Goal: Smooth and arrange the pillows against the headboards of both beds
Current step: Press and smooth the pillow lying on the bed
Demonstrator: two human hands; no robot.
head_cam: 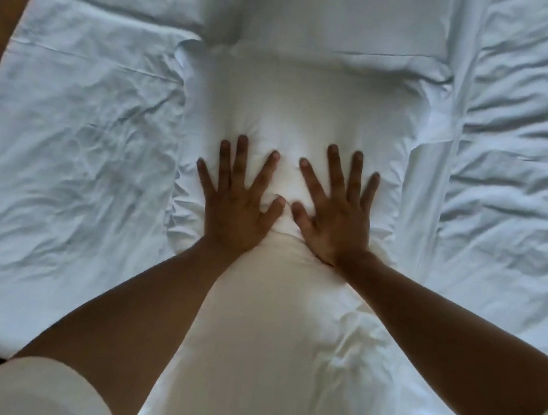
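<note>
A white pillow (pixel 298 107) lies in the middle of the bed, and both palms press flat on its near half. My left hand (pixel 237 199) and my right hand (pixel 334 211) rest side by side, fingers spread wide, thumbs almost touching. The fabric dents and bunches between the thumbs. A second white pillow (pixel 345 12) lies beyond it at the top of the view, its near edge touching the first. Below my wrists a further white padded mass (pixel 267 337) reaches the bottom edge; whether it is another pillow or a duvet I cannot tell.
Wrinkled white sheet (pixel 75 155) covers the bed to the left, and more crumpled white bedding (pixel 526 162) lies to the right. A strip of brown wooden floor (pixel 3 12) runs along the far left edge. No headboard is in view.
</note>
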